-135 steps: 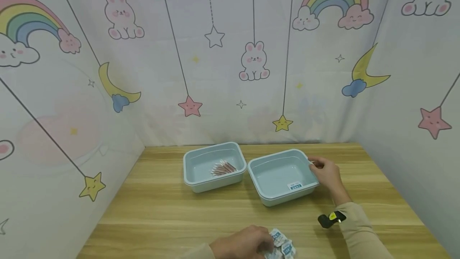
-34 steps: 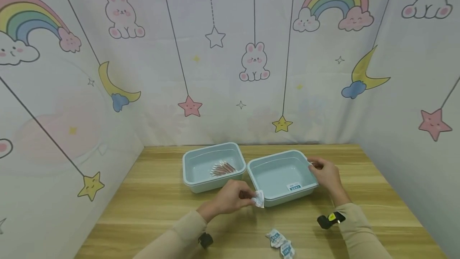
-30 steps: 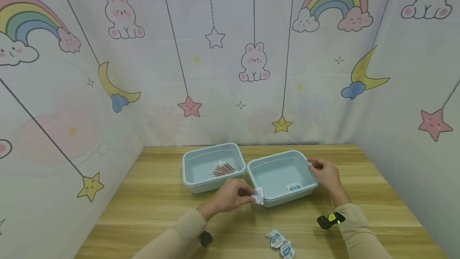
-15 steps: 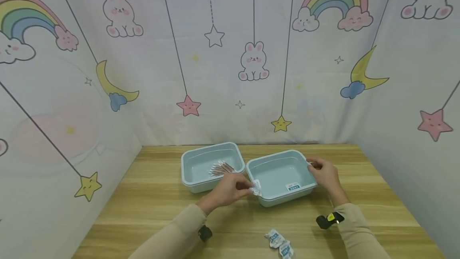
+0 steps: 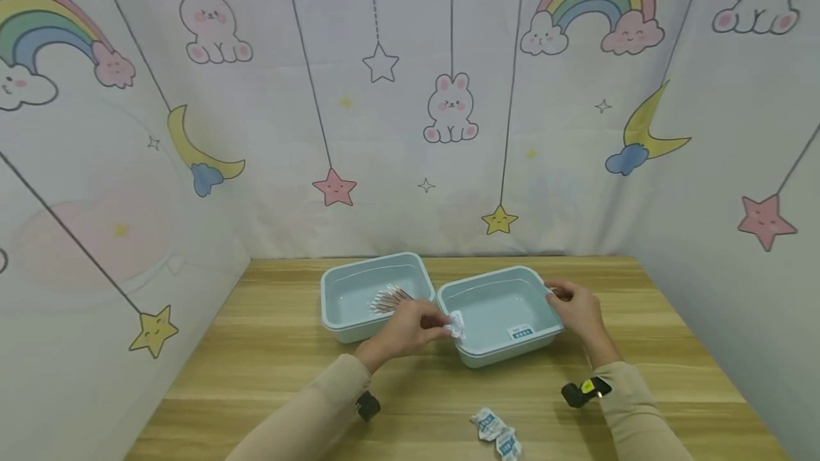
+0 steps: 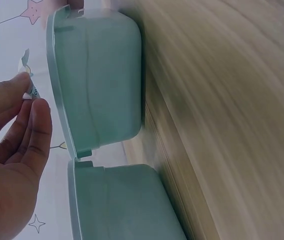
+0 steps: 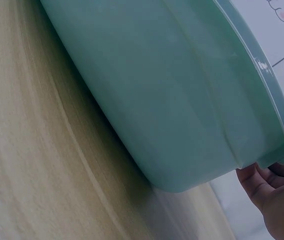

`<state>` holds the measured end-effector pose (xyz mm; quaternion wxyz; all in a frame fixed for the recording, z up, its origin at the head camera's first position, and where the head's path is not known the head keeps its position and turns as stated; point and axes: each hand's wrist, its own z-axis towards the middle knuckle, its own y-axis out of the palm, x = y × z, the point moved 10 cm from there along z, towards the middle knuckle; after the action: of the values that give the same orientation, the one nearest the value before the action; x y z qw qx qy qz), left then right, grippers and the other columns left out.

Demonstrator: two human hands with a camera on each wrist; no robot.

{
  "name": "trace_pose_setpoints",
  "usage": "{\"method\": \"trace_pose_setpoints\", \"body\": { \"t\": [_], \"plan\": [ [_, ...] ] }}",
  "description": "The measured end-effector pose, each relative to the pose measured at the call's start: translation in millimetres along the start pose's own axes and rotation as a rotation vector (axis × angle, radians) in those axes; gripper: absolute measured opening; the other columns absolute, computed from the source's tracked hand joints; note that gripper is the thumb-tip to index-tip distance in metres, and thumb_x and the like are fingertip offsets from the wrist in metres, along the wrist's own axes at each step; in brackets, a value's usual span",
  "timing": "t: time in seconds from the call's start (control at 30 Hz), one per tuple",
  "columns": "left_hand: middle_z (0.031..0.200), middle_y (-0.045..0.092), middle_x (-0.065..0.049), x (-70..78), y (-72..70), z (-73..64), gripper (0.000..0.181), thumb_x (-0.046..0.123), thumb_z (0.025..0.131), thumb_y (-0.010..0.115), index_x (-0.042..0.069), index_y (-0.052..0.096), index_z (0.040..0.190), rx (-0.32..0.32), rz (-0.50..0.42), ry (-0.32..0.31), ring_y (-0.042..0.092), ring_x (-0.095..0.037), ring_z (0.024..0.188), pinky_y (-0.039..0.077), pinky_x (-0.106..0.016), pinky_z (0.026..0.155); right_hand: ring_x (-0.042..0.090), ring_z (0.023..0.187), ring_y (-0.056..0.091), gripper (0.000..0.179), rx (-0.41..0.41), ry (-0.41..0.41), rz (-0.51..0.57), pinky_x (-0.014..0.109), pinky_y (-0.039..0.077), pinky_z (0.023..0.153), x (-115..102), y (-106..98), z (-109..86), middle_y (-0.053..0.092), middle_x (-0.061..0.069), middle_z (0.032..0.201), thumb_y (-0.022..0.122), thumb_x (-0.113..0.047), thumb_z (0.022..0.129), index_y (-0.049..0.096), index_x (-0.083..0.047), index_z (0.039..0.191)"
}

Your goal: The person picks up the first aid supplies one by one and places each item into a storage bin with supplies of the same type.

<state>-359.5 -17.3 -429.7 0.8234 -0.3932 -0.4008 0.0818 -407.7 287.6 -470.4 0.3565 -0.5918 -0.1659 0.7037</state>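
My left hand (image 5: 405,329) pinches a small crumpled white packet (image 5: 456,324) between thumb and fingers, at the left rim of the right-hand light blue plastic tub (image 5: 493,301). In the left wrist view the packet (image 6: 33,92) sticks up from the fingertips, beside the tub's rim. My right hand (image 5: 579,311) grips that tub's right rim; the right wrist view shows its fingers (image 7: 254,182) curled under the edge. Inside the tub lies one white packet with blue print (image 5: 520,332). Two similar crumpled packets (image 5: 490,425) lie on the table near the front.
A second light blue tub (image 5: 346,294) stands directly left of the first, with a bundle of cotton swabs (image 5: 389,299) in it. Both stand on a wood-grain table (image 5: 269,375). A patterned fabric wall (image 5: 384,134) closes off the back and sides.
My left hand has taken a packet from the small pile at the front and carried it forward to the right tub's rim. The right hand has kept its grip on the tub.
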Motion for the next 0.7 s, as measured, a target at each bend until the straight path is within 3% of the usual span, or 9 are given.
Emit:
{"method": "trace_pose_setpoints", "body": {
  "t": [0.33,0.7],
  "plan": [
    [0.081,0.069,0.004,0.2,2.4,5.7,0.017,0.021,0.078,0.072,0.012,0.072,0.092,-0.018,-0.002,0.002,0.056,0.002,0.066,0.049,-0.013,0.058,0.021,0.08,0.061,0.025,0.02,-0.019,-0.003,0.026,0.049,0.065,-4,-3,-0.6,0.067,0.011,0.09,0.062,-0.017,0.084,0.067,-0.009,0.107],
    [0.083,0.068,0.005,-0.2,7.1,11.0,0.017,0.02,0.08,0.071,0.013,0.071,0.095,-0.043,0.018,0.004,0.056,0.002,0.069,0.048,-0.012,0.059,0.025,0.087,0.062,0.026,0.011,-0.004,0.005,0.034,0.051,0.072,-5,-3,-1.8,0.067,0.014,0.095,0.06,-0.017,0.086,0.066,-0.008,0.11]
  ]
}}
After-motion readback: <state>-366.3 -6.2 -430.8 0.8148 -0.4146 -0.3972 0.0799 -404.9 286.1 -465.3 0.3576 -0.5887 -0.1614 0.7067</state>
